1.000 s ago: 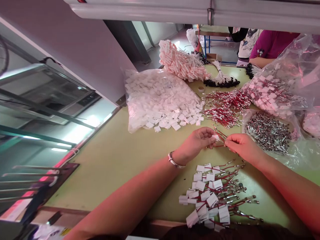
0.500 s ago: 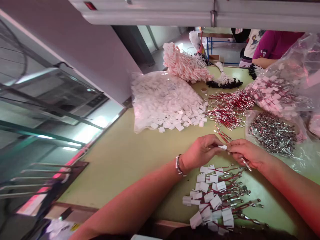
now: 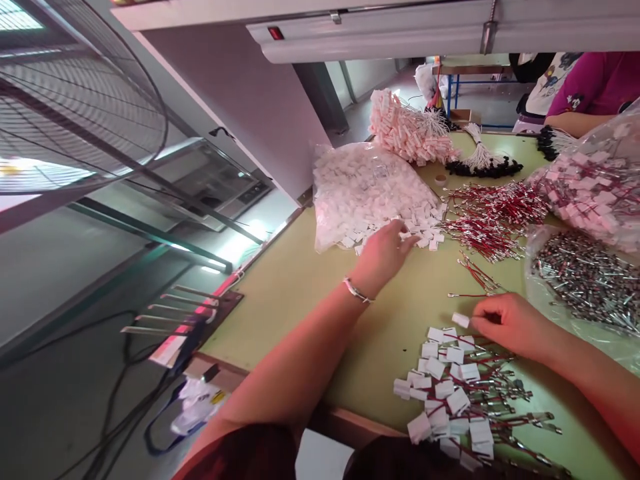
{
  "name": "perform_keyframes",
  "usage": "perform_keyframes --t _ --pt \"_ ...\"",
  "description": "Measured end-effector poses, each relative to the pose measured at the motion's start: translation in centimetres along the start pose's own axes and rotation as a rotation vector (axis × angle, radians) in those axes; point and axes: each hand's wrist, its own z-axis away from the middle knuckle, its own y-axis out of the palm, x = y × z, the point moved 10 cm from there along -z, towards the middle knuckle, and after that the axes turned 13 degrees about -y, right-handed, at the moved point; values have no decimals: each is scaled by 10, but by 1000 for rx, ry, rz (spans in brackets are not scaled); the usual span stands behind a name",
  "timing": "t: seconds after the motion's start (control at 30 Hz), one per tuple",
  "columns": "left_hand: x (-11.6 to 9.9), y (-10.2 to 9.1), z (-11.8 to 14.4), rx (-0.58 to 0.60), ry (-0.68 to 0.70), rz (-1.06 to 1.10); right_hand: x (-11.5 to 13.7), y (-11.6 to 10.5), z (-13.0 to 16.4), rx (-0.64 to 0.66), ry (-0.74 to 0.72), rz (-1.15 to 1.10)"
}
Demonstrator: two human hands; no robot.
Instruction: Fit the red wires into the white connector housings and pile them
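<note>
My left hand [image 3: 384,252] reaches across the green table [image 3: 300,300] to the loose white plastic housings [image 3: 395,230] spilling from a clear bag [image 3: 365,190]; its fingers rest at the pile's edge. My right hand [image 3: 507,325] is closed on a wire assembly with a white housing [image 3: 461,320] at its tip, just above a heap of finished red-wire assemblies with white housings [image 3: 460,393]. A few loose red wires [image 3: 475,277] lie between my hands.
A pile of red wires [image 3: 493,213], a bag of metal-tipped parts [image 3: 590,280] and a bag of assemblies [image 3: 595,190] lie to the right. Pink-white bundles [image 3: 407,130] and black-tipped wires [image 3: 483,163] sit farther back. Another person's sleeve [image 3: 595,83] shows far right. A fan grille [image 3: 75,100] stands left.
My left hand let go of the piece and moved up-left to the white housing pile. My right hand lowered the assembled wire toward the finished heap. The view swung left.
</note>
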Motion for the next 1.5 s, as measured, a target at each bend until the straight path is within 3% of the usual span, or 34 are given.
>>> perform_keyframes --t 0.07,0.17,0.3,0.43,0.67,0.77,0.9,1.07,1.17,1.27,1.5 --pt "18 0 -12 -14 -57 -244 8 -5 -3 -8 -75 98" --pt "29 10 -17 -7 -79 -402 10 -21 -11 -132 -125 276" --pt "32 21 -19 41 -94 -424 2 -13 -22 -87 -123 621" --pt "33 22 -22 48 -45 -360 1 -3 -24 -26 -126 677" --pt "16 33 -12 83 89 -182 -14 -37 -9 -180 20 -41" --pt "10 36 -6 132 65 -65 -22 -39 -7 -194 38 -139" --pt "6 42 5 268 -30 233 -22 -38 -5 -227 28 -80" --pt "-6 77 33 684 -263 800 1 -43 -4 -287 -72 147" --pt "-16 94 49 846 -376 965 16 -41 -5 -279 -151 294" --pt "-20 103 58 919 -440 1042 22 -36 -5 -250 -182 407" --pt "-17 109 58 948 -444 1073 19 -37 -3 -266 -175 610"
